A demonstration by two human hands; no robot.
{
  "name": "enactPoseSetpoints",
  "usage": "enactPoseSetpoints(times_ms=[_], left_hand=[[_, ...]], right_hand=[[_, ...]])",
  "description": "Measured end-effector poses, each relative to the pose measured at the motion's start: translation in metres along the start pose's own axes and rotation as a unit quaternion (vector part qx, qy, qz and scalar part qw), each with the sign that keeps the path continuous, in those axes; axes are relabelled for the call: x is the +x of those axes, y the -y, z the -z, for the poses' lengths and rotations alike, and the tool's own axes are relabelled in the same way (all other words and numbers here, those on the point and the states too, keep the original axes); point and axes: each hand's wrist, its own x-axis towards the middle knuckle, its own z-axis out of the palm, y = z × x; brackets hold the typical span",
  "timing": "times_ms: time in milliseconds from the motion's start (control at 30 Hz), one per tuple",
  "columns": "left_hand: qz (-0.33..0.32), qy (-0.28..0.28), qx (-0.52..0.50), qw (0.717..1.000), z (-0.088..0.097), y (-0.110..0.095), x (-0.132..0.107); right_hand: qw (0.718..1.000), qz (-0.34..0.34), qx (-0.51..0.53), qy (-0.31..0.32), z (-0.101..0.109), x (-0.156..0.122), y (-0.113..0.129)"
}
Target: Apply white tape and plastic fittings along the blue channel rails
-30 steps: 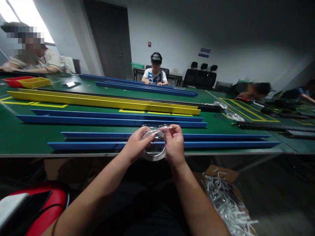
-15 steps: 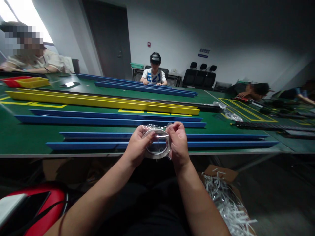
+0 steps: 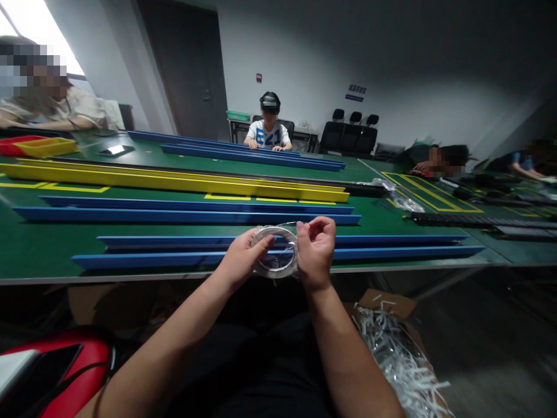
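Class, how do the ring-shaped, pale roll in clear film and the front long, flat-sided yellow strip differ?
The pale roll is round; the yellow strip is straight. The roll is in the left hand's grip; the strip lies on the green table.

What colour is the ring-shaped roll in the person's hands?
The roll looks whitish grey; it shows best in the head view.

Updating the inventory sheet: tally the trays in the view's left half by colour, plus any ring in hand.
Red tray: 1
Yellow tray: 1
Green tray: 1
Pale ring, held in the left hand: 1
Total: 4
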Motion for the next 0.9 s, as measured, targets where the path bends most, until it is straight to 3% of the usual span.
enactPoseSetpoints(times_ms=[100, 267, 433, 533, 667, 800, 900], left_hand=[[-0.025, 0.023, 0.092, 0.995, 0.006, -0.003, 0.001], [-0.083, 0.013, 0.275, 0.958, 0.018, -0.013, 0.000], [-0.074, -0.020, 0.331, 0.940, 0.020, -0.012, -0.003], [-0.077, -0.057, 0.292, 0.952, 0.016, -0.007, -0.004], [-0.091, -0.110, 0.146, 0.979, 0.008, 0.002, -0.001], [-0.068, -0.154, 0.010, 0.986, 0.004, 0.007, 0.003], [-0.030, -0.173, -0.063, 0.983, 0.004, 0.007, 0.005]], right_hand=[[0.999, -0.030, 0.031, 0.023, 0.002, 0.004, -0.004], [0.996, -0.037, 0.017, 0.082, 0.007, 0.011, -0.002], [0.987, -0.003, -0.039, 0.156, 0.001, -0.004, 0.012], [0.974, 0.032, -0.069, 0.212, -0.009, -0.022, 0.018], [0.961, 0.040, -0.040, 0.271, -0.019, -0.039, 0.016], [0.975, -0.057, 0.039, 0.210, -0.017, -0.035, 0.009], [0.986, -0.045, -0.017, 0.158, -0.008, -0.024, 0.009]])
